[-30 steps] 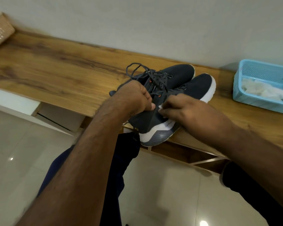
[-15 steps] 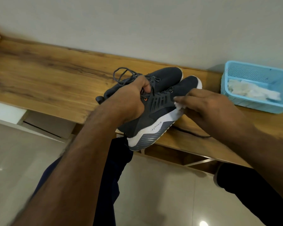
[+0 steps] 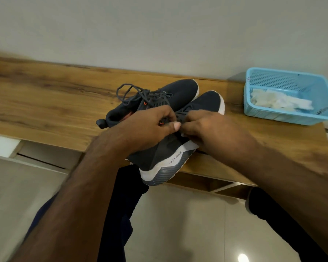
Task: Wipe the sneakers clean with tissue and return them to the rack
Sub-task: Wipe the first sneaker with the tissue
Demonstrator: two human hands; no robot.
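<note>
From the head camera, the left hand [image 3: 151, 127] grips the near sneaker [image 3: 159, 157] at its collar, heel overhanging the wooden shelf [image 3: 45, 108]. The right hand [image 3: 206, 129] pinches a tissue [image 3: 192, 145] (mostly hidden) against its side. Hard rubbing could shred the tissue or tip the sneaker off the edge.

One bit of lettering to read here: "Active Cell", in small thin type with a little pulse-line mark before it, running slantwise along the side of the near dark grey knit sneaker with the white and grey ribbed sole [image 3: 166, 157], low down by the heel, just above the white midsole. There's a tiny pinkish mark or sticker on the upper left rim of the light blue perforated plastic basket [image 3: 284, 80], too small to make out. Nothing else carries readable text.
</note>
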